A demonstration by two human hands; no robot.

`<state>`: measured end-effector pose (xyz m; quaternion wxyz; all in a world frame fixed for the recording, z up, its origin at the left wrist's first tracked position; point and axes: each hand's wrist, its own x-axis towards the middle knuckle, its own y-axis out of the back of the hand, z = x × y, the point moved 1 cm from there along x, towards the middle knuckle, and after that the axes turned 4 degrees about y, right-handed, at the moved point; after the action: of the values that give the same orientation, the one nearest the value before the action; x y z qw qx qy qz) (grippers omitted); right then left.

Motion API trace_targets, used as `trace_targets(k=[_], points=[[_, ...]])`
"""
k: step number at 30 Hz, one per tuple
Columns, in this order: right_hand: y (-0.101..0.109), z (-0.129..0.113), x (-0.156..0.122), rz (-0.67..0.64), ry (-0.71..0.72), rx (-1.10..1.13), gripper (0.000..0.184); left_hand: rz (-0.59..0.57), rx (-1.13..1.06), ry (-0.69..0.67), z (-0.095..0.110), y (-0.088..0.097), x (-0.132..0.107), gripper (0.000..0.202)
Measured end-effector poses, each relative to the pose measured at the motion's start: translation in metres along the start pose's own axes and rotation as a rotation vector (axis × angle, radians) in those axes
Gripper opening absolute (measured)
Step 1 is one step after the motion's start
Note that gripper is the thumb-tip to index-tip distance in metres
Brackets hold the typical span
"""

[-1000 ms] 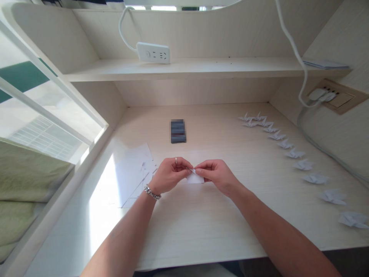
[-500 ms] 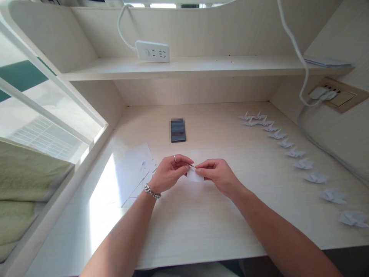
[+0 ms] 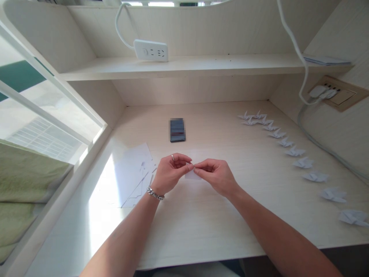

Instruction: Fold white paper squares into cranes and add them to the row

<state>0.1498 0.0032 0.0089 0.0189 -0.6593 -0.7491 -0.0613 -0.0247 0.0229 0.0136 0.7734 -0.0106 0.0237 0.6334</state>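
Near: pale wood-grain desk (image 3: 201, 227), smooth, sunlit patch at left. Left hand (image 3: 171, 173), with silver ring (image 3: 173, 157) and chunky chain bracelet (image 3: 155, 193), and right hand (image 3: 217, 177) meet over the desk's middle. Between and below their fingertips: small piece of white paper (image 3: 192, 176), thin, flat-looking, upper edge hidden by fingers. Right thumb and forefinger pinched together on that edge; left thumb tip at the same spot, forefinger lifted slightly from it; cannot tell whether the left grip is clamped.

Left of hands: white sheets (image 3: 129, 169), overlapping, with narrow scraps on top. Right: row of white folded-paper birds (image 3: 315, 176), sharp-creased and angular, running from near right to far centre-right.

Farther: dark rectangular object (image 3: 177, 130), face pixelated, lying flat. Right wall: tan socket panel (image 3: 344, 98) holding white plugs (image 3: 319, 92).

Far: open wooden shelf (image 3: 196, 63) containing white power strip (image 3: 151, 50), left; thin papers (image 3: 327, 60), right end.
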Motion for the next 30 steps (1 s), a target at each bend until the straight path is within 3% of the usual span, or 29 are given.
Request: trace_targets(k=[6, 18, 24, 30], points=[[-0.001, 0.006, 0.003, -0.017, -0.031, 0.075, 0.013, -0.027, 0.014, 0.038, 0.003, -0.001, 0.000, 0.024], [-0.005, 0.010, 0.005, 0.060, -0.138, 0.244, 0.016, -0.075, -0.203, 0.129, 0.004, 0.001, 0.001, 0.023], [-0.006, 0.011, 0.005, 0.061, -0.152, 0.231, 0.018, -0.003, 0.012, 0.035, 0.000, 0.001, 0.001, 0.030], [-0.005, 0.011, 0.006, -0.003, -0.229, 0.262, 0.020, 0.026, 0.074, 0.039, -0.001, 0.001, 0.001, 0.026]])
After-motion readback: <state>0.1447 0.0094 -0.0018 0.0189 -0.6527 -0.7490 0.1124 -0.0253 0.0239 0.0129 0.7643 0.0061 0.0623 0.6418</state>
